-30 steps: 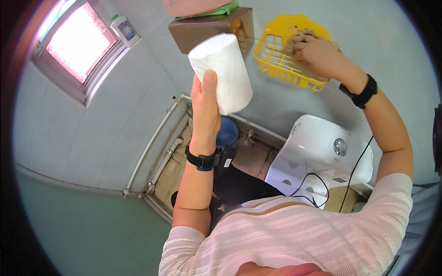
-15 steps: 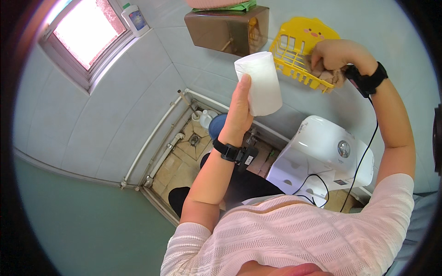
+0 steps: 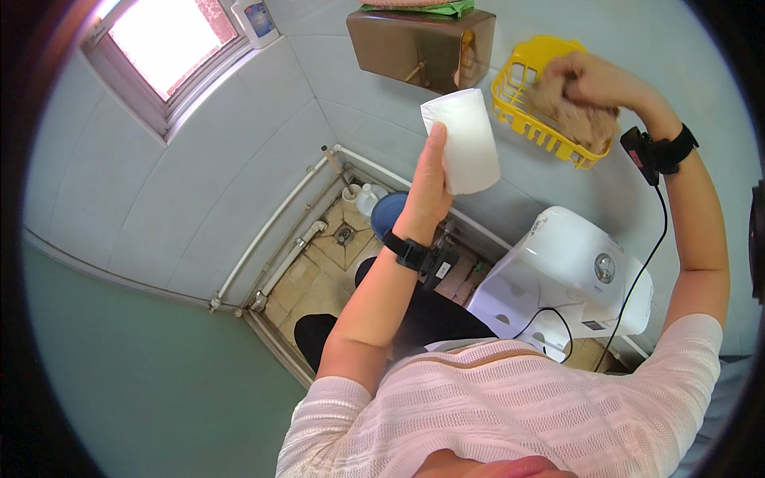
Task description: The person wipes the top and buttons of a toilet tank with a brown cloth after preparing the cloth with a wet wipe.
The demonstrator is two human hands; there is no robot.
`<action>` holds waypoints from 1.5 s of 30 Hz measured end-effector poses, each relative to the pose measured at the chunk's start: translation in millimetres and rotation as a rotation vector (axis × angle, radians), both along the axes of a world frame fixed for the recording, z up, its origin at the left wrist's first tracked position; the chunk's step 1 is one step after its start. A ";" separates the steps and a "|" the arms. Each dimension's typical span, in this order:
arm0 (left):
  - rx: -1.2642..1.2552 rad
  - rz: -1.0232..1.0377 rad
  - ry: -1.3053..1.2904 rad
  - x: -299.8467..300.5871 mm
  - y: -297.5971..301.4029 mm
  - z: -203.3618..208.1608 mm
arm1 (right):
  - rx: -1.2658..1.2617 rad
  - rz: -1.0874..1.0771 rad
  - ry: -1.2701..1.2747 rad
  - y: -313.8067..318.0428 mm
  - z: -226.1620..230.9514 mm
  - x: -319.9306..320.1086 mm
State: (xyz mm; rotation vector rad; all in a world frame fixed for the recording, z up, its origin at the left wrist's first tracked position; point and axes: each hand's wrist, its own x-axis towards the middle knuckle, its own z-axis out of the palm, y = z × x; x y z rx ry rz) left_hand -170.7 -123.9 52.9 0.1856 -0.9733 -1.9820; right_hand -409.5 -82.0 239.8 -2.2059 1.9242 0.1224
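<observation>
My left hand [image 3: 429,185] is closed round a white paper roll [image 3: 472,147], its thumb along the near side. The roll stands nearly upright, below the brown metallic box. On the wall to the right hangs a yellow plastic basket [image 3: 550,49] with slotted sides. My right hand [image 3: 596,80] reaches over it, fingers pinched on a crumpled brown cloth [image 3: 578,123]. The cloth spreads down across the basket's right part and covers its inside there. Motion blurs the cloth and fingertips a little.
The brown metallic box [image 3: 406,52] is on the wall, with pink and green items on top. Below stands a white appliance [image 3: 570,255]. A blue basin [image 3: 389,213] and white jug [image 3: 366,199] are on the tiled floor. A bottle [image 3: 256,24] stands on the windowsill.
My right hand has pulled the brown cloth up, so more of it shows over the basket. The paper roll stays in my left hand. The whole view has shifted slightly.
</observation>
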 end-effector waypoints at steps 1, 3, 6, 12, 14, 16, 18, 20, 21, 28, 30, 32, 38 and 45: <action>0.025 -0.029 0.035 -1.1 -1.9 -1.1 | -0.121 -0.030 -0.190 -8.0 4.3 0.0; 0.047 -0.049 0.070 -8.1 -5.4 -2.3 | -0.245 -0.061 -0.374 -26.3 8.2 0.3; 0.089 -0.083 0.138 -21.2 -4.7 1.8 | -0.609 0.213 -0.216 -48.1 -10.2 9.6; 0.094 -0.140 0.213 -18.9 -4.0 5.6 | -0.018 0.197 -0.121 -47.4 -14.7 40.2; 0.100 -0.161 0.224 -15.8 -1.9 7.0 | -0.112 0.232 -0.203 -33.4 -11.1 41.3; 0.101 -0.183 0.250 -16.0 1.7 10.4 | -0.128 0.106 -0.364 -29.1 -4.9 30.4; 0.082 -0.173 0.250 -17.0 3.5 15.5 | -0.219 0.087 -0.388 -36.7 -4.6 15.1; 0.066 -0.156 0.242 -17.5 1.6 17.5 | -0.306 0.071 -0.419 -39.1 -10.7 14.6; 0.060 -0.140 0.239 -17.9 -0.7 18.6 | -0.314 0.088 -0.295 -36.8 -15.4 21.0; -0.010 -0.065 0.063 -6.3 4.9 16.7 | -0.131 0.177 -0.299 -10.6 -0.9 18.6; -0.017 -0.044 0.030 -0.7 -0.2 12.8 | -0.246 0.148 -0.335 -11.8 4.8 3.2; -0.026 -0.023 -0.006 -0.1 -4.8 11.1 | -0.302 0.070 -0.461 -10.1 -6.6 6.1; 0.070 0.091 -0.012 -3.1 -1.5 17.0 | -0.280 0.345 -0.211 4.4 -43.7 33.0; -0.023 0.078 -0.054 0.3 -1.0 21.0 | -0.095 0.100 -0.156 51.2 4.0 14.0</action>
